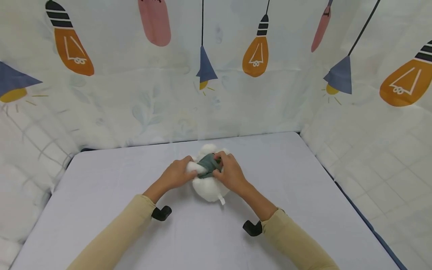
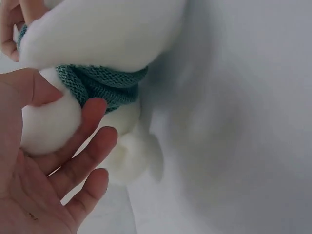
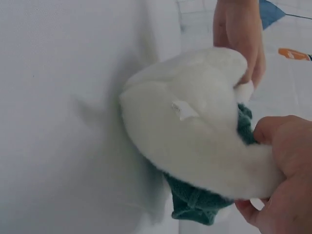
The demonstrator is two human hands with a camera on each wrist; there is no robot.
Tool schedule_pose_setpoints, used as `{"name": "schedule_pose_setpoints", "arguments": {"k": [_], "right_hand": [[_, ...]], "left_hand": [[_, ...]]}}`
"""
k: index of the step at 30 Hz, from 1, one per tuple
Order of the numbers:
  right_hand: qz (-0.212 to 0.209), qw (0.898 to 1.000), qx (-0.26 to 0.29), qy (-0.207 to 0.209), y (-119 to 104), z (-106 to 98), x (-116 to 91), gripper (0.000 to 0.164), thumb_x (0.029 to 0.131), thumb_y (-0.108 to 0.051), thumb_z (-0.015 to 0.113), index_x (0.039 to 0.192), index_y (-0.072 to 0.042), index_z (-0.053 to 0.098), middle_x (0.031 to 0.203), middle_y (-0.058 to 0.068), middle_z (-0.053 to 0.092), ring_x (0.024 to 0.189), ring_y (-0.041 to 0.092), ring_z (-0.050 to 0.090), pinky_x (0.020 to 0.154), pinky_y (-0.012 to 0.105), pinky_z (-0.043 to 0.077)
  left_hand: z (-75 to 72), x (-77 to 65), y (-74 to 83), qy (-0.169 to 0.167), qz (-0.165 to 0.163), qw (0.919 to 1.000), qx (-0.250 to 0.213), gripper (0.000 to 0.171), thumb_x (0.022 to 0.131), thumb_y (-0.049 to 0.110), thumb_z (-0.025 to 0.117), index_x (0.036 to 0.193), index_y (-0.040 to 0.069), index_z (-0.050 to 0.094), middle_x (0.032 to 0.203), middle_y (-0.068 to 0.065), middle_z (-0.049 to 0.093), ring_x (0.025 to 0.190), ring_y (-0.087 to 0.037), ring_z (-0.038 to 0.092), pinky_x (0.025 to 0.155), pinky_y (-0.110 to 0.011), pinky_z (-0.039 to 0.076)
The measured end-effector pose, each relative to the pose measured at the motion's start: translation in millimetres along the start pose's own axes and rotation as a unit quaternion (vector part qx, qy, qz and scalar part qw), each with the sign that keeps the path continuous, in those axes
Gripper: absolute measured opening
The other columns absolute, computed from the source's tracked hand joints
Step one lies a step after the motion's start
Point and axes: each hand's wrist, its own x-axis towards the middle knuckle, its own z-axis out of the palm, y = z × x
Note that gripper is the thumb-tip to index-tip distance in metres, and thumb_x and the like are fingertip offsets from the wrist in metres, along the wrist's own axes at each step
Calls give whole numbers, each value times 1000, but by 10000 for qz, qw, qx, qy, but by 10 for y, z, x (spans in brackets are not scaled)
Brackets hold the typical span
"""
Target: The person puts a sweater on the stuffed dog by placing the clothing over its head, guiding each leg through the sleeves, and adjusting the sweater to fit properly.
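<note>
White plush toy (image 1: pixel 206 189) is partly inside green knitwear (image 1: pixel 207 162).

Head view's bottom edge cropped your 2 sleeves (image 1: pixel 116 234). Your right hand (image 1: pixel 232 175) partly hid green knit garment (image 1: pixel 207 161). Left wrist view's top edge cropped white plush toy (image 2: pixel 105 34); marks on tag (image 3: pixel 185 110) were blurred.

Before you, the plush toy (image 1: pixel 206 190) looks fluffy and matt, its garment (image 2: pixel 117 80) coarsely knitted, the table cover (image 1: pixel 101 180) smooth matt cloth, and the far curtain (image 1: pixel 175 105) thin, faintly creased fabric.
</note>
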Motion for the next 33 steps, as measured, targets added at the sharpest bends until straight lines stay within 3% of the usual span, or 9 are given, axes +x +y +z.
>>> {"name": "schedule_pose_setpoints", "arguments": {"k": [5, 9, 12, 14, 18, 26, 30, 33], "right_hand": [[127, 9968, 768, -178, 106, -128, 7, 34, 88, -32, 71, 113, -15, 57, 103, -1, 63, 99, 15, 55, 87, 33, 49], [453, 9890, 1400, 144, 214, -215, 12, 24, 96, -32, 60, 111, -13, 60, 106, 2, 64, 101, 17, 59, 86, 36, 51], [811, 9870, 1359, 271, 290, -248, 4, 20, 99, -28, 56, 108, -11, 61, 103, 3, 64, 98, 17, 59, 83, 34, 51], [949, 9878, 1230, 143, 332, -248, -2, 19, 98, -25, 56, 108, -10, 63, 102, 3, 65, 96, 17, 60, 81, 33, 51], [889, 9895, 1104, -274, 364, -218, -4, 21, 97, -22, 59, 111, -8, 65, 106, 3, 66, 95, 18, 61, 76, 31, 51], [375, 9914, 1158, -478, 263, -96, 91, 20, 91, -18, 68, 111, -16, 67, 110, -1, 67, 90, 14, 60, 70, 27, 50], [323, 9902, 1224, -586, 192, -30, 171, 26, 89, -15, 70, 114, -12, 67, 113, 3, 68, 88, 16, 62, 72, 25, 52], [559, 9890, 1180, -697, 157, 12, 208, 29, 89, -17, 71, 117, -11, 66, 117, 5, 68, 88, 18, 63, 71, 24, 53]], "left_hand": [[-13, -14, -53, 74, 37, 9981, -613, 28, 87, 19, 60, 113, 9, 55, 96, -12, 66, 75, -19, 57, 63, -31, 46], [-38, -44, -83, 240, -68, 9964, -809, 33, 86, 18, 59, 116, 8, 52, 109, -16, 64, 90, -25, 59, 70, -36, 50], [-51, -68, -94, 308, -162, 9952, -910, 39, 86, 17, 58, 123, 9, 46, 119, -18, 60, 99, -29, 59, 77, -40, 50], [-62, -90, -91, 325, -94, 9948, -959, 43, 87, 16, 58, 126, 9, 44, 123, -17, 57, 106, -30, 57, 84, -43, 49], [-107, -142, -70, 396, 301, 9944, -928, 47, 88, 16, 61, 131, 8, 44, 129, -11, 53, 115, -28, 53, 94, -47, 45], [-221, -239, -78, 717, 1431, 9855, -564, 47, 83, 2, 69, 127, 13, 54, 133, -7, 48, 118, -25, 51, 89, -46, 49], [-264, -234, -42, 562, 1866, 9798, -441, 39, 84, 3, 72, 118, 17, 63, 136, -7, 49, 124, -26, 49, 96, -48, 48], [-270, -226, -1, 342, 2129, 9757, -390, 37, 84, 3, 72, 117, 16, 66, 136, -9, 52, 128, -30, 48, 102, -51, 44]]}}
